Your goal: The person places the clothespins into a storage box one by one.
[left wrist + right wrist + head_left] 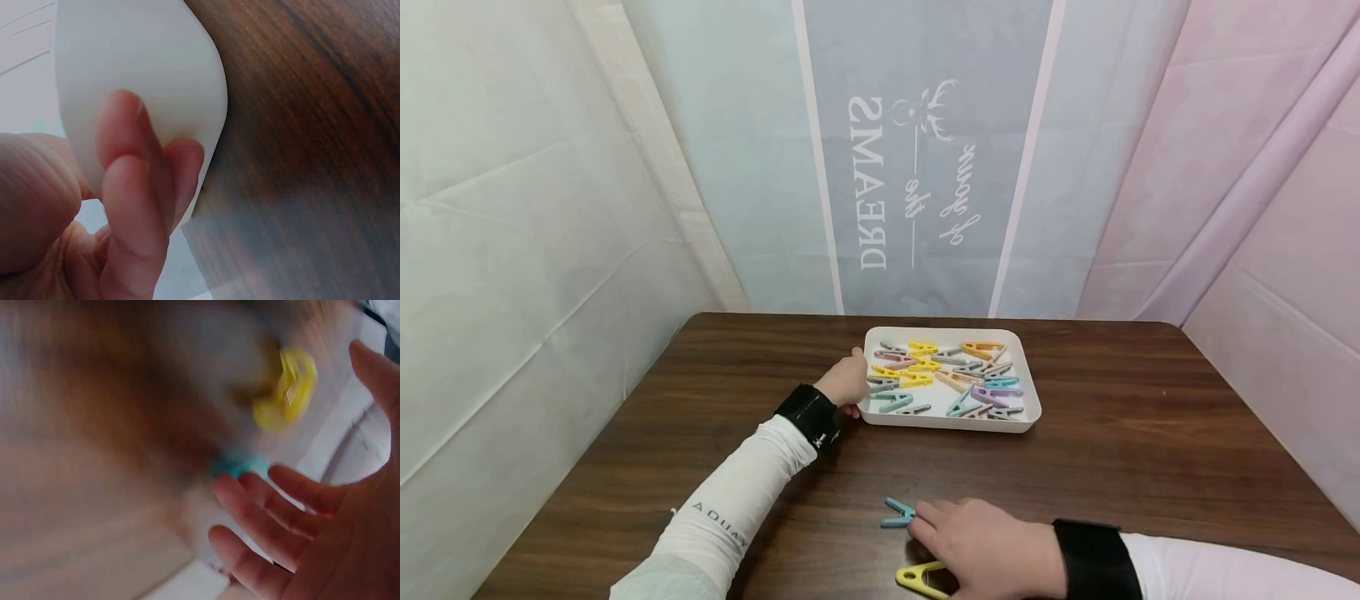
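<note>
At its left side, a white tray (pixel 951 423) is gripped by my left hand (pixel 847 379). In the left wrist view the fingers (pixel 134 212) lie against the tray's outer wall (pixel 147 56), with the thumb by the rim. Nearer the front of the table, my right hand (pixel 985 542) is spread beside a blue clothespin (pixel 898 513) and a yellow clothespin (pixel 921 579). The right wrist view shows its fingers (pixel 262 531) parted, holding nothing, with the yellow clothespin (pixel 287 390) blurred beyond them.
Several clothespins in yellow, grey, green, purple and orange lie spread in the tray, such as a purple clothespin (pixel 996 394). The dark wooden table (pixel 1120 433) has cloth hangings (pixel 760 167) behind it and at both sides.
</note>
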`<control>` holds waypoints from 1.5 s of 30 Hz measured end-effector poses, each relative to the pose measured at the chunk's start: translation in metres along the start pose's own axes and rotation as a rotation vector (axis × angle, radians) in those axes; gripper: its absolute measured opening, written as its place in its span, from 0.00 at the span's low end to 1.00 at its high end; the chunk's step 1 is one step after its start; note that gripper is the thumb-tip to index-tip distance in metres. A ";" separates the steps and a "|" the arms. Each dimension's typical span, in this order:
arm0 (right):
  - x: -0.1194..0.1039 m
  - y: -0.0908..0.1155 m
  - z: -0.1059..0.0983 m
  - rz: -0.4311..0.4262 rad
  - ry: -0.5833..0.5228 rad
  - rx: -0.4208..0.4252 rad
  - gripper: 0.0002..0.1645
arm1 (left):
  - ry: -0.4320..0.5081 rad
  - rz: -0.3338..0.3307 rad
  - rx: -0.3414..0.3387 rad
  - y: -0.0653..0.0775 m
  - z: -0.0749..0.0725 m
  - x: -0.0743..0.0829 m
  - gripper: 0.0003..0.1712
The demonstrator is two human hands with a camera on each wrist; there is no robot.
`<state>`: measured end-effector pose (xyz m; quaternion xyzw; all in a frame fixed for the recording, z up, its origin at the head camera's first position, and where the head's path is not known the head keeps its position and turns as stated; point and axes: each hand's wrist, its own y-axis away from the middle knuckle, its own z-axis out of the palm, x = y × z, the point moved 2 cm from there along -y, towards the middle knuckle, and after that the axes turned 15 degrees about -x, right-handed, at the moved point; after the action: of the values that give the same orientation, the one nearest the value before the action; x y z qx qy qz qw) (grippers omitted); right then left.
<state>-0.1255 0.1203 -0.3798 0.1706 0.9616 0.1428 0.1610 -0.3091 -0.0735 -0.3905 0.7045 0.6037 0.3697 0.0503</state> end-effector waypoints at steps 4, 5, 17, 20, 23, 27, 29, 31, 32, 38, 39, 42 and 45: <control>-0.002 -0.003 0.009 0.001 0.041 -0.024 0.28 | 0.003 -0.005 0.002 -0.001 0.001 -0.001 0.43; -0.002 -0.004 0.010 0.004 0.046 -0.026 0.27 | 0.004 -0.005 0.002 0.000 0.001 -0.001 0.43; -0.002 0.001 0.010 -0.025 0.000 -0.021 0.16 | -0.008 0.009 0.003 -0.001 0.001 0.001 0.43; -0.002 0.001 0.009 -0.040 -0.012 -0.036 0.15 | -0.004 0.007 0.006 -0.002 0.002 0.001 0.43; -0.002 0.001 0.009 -0.059 -0.009 -0.037 0.14 | 0.001 0.005 0.009 -0.002 0.002 0.001 0.43; -0.002 0.001 0.009 -0.079 0.010 -0.022 0.12 | 0.003 0.005 0.014 -0.002 0.002 0.000 0.43; -0.002 0.001 0.009 -0.080 0.023 -0.020 0.12 | 0.000 0.004 0.016 -0.002 0.002 0.000 0.43; -0.002 0.001 0.009 -0.080 0.035 -0.017 0.11 | -0.006 0.004 0.017 -0.001 0.002 -0.001 0.43; -0.002 0.001 0.009 -0.081 0.040 -0.014 0.11 | -0.007 0.006 0.019 -0.001 0.002 -0.001 0.43; -0.002 0.004 0.007 -0.085 0.082 0.029 0.12 | 0.004 -0.001 0.016 0.000 0.002 -0.002 0.43; -0.001 0.006 0.006 -0.080 0.087 0.047 0.13 | 0.006 -0.004 0.012 0.000 0.003 -0.002 0.43; 0.002 0.011 -0.004 -0.050 0.107 0.120 0.14 | 0.011 -0.004 0.010 0.000 0.003 -0.002 0.43; 0.008 0.016 -0.021 0.003 0.130 0.196 0.15 | 0.011 0.004 0.016 -0.001 0.002 -0.002 0.43</control>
<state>-0.1357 0.1334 -0.3578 0.1774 0.9790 0.0591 0.0807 -0.3084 -0.0745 -0.3932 0.7041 0.6054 0.3689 0.0405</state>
